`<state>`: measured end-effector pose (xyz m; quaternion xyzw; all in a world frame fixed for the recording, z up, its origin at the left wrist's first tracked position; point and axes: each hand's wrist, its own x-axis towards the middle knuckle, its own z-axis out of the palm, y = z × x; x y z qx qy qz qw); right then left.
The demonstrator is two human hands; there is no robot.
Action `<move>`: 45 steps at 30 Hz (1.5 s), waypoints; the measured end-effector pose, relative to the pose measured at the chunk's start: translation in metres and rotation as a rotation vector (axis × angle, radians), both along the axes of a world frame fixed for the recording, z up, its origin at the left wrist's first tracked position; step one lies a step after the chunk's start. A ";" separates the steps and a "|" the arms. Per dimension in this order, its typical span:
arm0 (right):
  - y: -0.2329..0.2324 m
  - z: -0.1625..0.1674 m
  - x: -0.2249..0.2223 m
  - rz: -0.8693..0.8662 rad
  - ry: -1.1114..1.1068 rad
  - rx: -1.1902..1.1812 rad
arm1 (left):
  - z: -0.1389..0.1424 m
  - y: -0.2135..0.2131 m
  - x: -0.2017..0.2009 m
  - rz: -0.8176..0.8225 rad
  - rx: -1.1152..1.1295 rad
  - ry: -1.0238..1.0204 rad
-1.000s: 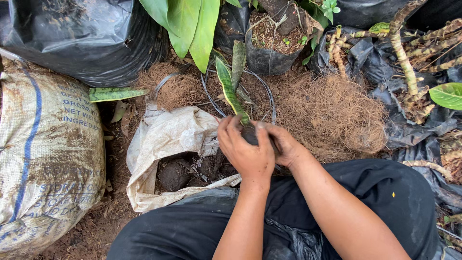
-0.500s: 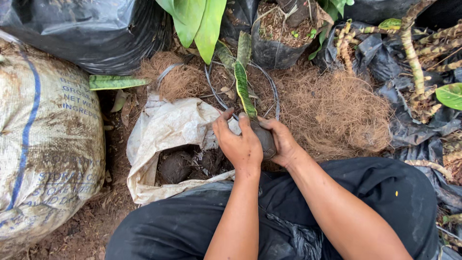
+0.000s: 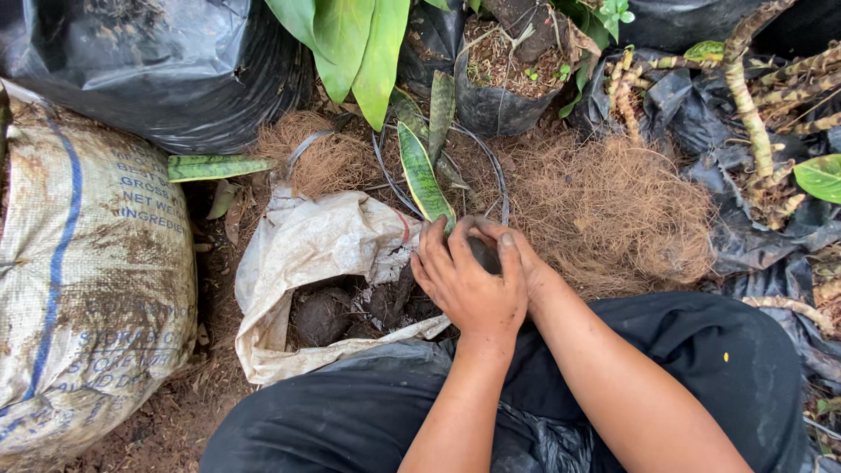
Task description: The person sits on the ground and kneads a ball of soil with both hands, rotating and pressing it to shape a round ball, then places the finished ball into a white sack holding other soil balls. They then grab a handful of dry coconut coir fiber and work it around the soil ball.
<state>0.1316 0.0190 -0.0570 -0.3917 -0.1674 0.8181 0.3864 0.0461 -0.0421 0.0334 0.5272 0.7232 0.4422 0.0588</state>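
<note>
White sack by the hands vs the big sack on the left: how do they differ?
The white sack lies open, its mouth rolled down over dark clumps of soil; the big sack is full and bulging. The white sack is smaller and plain; the big sack has a blue stripe and print. The left hand rests at the white sack's edge; the big sack lies untouched. Both are dirt-stained.

A: Count, hands? 
B: Two hands [image 3: 473, 285], both closed round one small black pot [image 3: 484, 254].
A: Sacks? 
B: Two: one white sack [image 3: 307, 254] of soil, open; one large woven sack [image 3: 88, 263].
A: Fibre? 
B: One coir pile [image 3: 613, 210].
A: Filled grow bags behind? 
B: One grow bag [image 3: 499, 88].
</note>
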 end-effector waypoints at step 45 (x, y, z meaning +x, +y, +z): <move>-0.036 0.063 -0.028 -0.478 -0.840 0.978 | -0.035 0.039 -0.041 -0.236 -0.149 -1.733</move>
